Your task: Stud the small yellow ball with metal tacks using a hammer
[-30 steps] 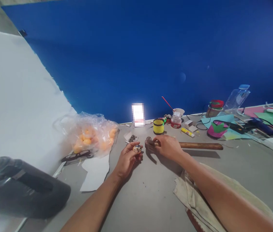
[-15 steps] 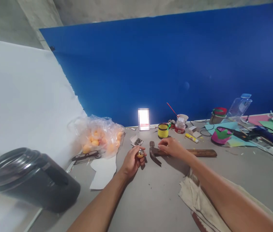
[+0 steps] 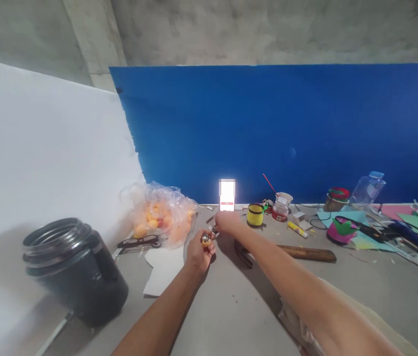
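Observation:
My left hand (image 3: 198, 253) is closed round a small orange ball (image 3: 206, 240) studded with shiny silver bits, held just above the grey table. My right hand (image 3: 227, 222) reaches forward past it, fingers bent down over a small box of silver pins that it mostly hides; whether it pinches anything I cannot see. A hammer (image 3: 286, 252) with a wooden handle lies on the table to the right of my right forearm, untouched.
A clear bag of orange balls (image 3: 160, 217) and black glasses (image 3: 138, 242) lie left, with white paper (image 3: 162, 267) and a dark jar (image 3: 71, 269). A glowing phone (image 3: 227, 195), yellow cup (image 3: 255, 215), glue stick (image 3: 298, 230), bottle (image 3: 366, 188) and coloured paper scraps (image 3: 342, 227) stand behind.
My right hand let go of the hammer and moved left and forward to the pin box. The left hand kept the ball. The camera tilted up.

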